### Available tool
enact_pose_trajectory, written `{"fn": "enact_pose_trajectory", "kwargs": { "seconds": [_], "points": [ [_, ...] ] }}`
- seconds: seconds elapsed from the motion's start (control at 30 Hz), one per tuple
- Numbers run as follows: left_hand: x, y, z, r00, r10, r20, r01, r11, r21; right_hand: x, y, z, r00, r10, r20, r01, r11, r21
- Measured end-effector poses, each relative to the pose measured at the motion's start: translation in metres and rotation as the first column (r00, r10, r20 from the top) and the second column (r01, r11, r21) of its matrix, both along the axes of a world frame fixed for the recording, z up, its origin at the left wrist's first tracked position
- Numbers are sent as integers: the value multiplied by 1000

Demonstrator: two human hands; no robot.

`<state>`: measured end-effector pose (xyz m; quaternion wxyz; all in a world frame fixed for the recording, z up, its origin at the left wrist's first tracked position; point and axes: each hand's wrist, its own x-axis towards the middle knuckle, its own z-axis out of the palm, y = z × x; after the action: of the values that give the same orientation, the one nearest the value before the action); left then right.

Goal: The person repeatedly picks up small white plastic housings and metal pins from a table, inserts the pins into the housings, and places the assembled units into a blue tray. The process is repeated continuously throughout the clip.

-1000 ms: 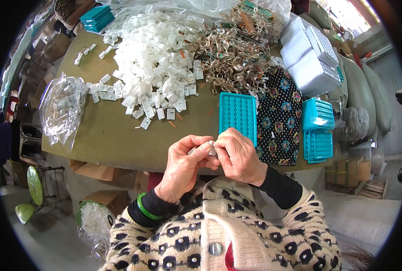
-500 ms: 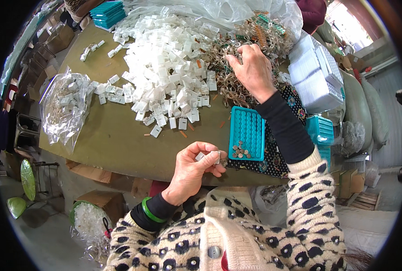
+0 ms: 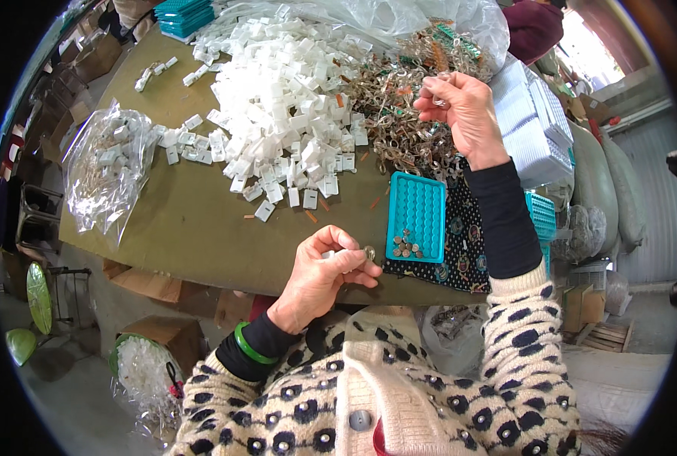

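My left hand is closed near the table's front edge, pinching a small white plastic casing that its fingers mostly cover. A small round metal piece shows at those fingertips. Above the right side of a heap of small metal clips, my right hand is raised with its fingers pinched on a small shiny metal clip, partly hidden. A teal tray with rows of round hollows lies between the hands. Several small round metal discs rest at its near end.
A large heap of white plastic casings covers the table's middle. On the left lies a clear plastic bag. Stacked white trays and more teal trays stand at right. A person in a dark red sleeve is beyond.
My right hand has come up off the metal heap and moved right, its fingers now pinched on a clip. My left hand has turned slightly, showing the round metal piece more plainly.
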<state>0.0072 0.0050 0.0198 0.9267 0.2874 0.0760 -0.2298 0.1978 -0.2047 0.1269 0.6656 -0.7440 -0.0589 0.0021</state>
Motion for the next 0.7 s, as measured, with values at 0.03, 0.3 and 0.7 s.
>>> {"fn": "enact_pose_trajectory", "kwargs": {
  "seconds": [0.03, 0.3, 0.7],
  "points": [
    [1, 2, 1, 1000, 8, -20, -8, 1000, -29, -9, 3, 1, 998, 26, -60, -18, 991, 130],
    [9, 20, 21, 996, 71, 50, -75, 994, 86, -114, 42, -20, 989, 142, -51, -123, 953, 275],
    [12, 20, 30, 702, -63, 709, -533, 614, 582, -173, 51, -46, 928, 270, -257, -201, 943, 267]
  ]
}}
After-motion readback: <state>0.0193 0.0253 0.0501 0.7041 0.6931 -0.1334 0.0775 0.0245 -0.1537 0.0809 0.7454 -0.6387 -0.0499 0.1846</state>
